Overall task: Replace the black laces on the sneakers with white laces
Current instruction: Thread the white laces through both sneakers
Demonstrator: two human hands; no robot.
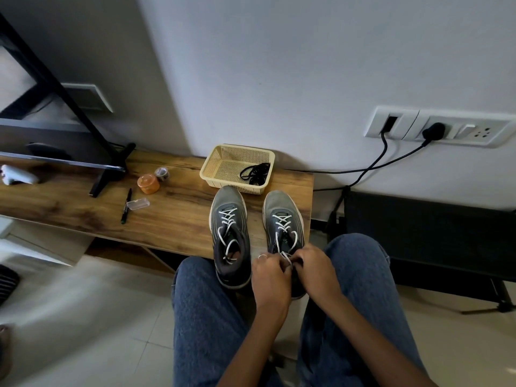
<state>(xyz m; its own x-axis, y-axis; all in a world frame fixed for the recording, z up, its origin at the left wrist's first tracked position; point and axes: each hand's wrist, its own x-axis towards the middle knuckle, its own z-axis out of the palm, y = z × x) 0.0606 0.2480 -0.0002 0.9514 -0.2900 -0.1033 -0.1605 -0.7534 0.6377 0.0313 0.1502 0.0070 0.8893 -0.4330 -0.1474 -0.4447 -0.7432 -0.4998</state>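
While both forearms reach forward between the person's jeans-clad knees, the left hand [268, 277], a ring on one finger, curls its fingers round the white lace [285, 257] at the collar of the right sneaker [282, 219], and the right hand [317, 270] pinches the same lace from the other side, knuckles up. Going left to right on the wooden table [173, 219] are one black pen [126, 205], one small clear case [137, 204], one orange jar [148, 184], one roll of tape [162, 174], and two grey sneakers side by side, toes to the wall. Just left of the held one, the left sneaker [229, 233] carries white laces with loose ends. Behind the pair, one cream basket [223, 166] holds the bundled black laces [255, 171].
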